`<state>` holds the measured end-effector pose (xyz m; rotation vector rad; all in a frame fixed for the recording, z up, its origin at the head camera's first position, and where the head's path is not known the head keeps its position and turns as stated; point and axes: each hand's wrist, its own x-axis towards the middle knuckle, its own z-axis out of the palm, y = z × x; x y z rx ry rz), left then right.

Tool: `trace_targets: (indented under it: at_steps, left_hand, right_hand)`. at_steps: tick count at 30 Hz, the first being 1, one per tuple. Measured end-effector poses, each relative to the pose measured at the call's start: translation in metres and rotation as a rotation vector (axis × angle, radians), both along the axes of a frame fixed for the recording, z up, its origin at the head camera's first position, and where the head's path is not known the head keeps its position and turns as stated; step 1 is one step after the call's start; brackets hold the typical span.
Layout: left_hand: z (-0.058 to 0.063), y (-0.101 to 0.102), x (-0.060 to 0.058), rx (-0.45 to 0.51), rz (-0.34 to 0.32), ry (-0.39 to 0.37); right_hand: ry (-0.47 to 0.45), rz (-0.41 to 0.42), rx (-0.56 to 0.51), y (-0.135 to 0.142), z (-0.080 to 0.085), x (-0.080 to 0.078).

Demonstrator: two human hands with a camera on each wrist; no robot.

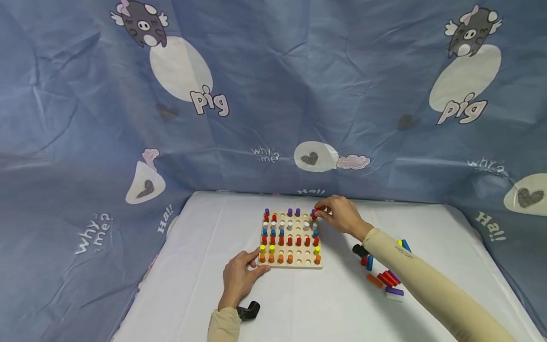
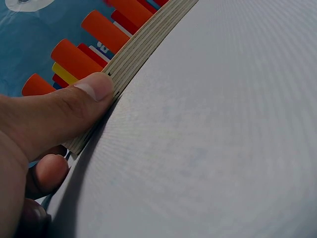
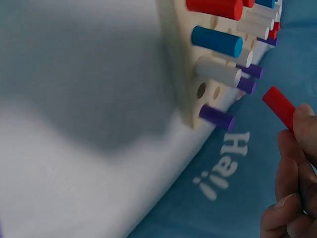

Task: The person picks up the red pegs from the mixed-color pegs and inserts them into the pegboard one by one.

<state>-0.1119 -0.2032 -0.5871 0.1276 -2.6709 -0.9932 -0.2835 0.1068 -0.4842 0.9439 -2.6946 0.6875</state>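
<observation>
A square wooden pegboard stands on the table with rows of upright colored pegs. From the front come orange, yellow, red, blue, white, red and purple rows, with bare holes among most of them. My left hand grips the board's front left corner, its thumb along the front edge and its fingers at the left side. Over the back right corner, my right hand pinches a red peg between thumb and fingertips. That peg is tilted and apart from the board, near the purple corner peg.
To the right of the board lie loose pegs: several red pegs, an orange peg, a purple peg and blue ones, some under my right forearm. A blue printed cloth hangs behind the white table.
</observation>
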Motion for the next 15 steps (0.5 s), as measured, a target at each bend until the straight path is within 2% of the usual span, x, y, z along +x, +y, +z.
trace_targets:
  at_steps: [12,15]
  left_hand:
    - [-0.001,0.0,0.001,-0.002,-0.008,0.017]
    - [-0.001,-0.001,0.001,0.009,-0.004,0.006]
  right_hand:
    - [0.07,0.053,0.013,-0.037,0.0,-0.006]
    - [0.057,0.073,0.02,-0.047,0.0,-0.008]
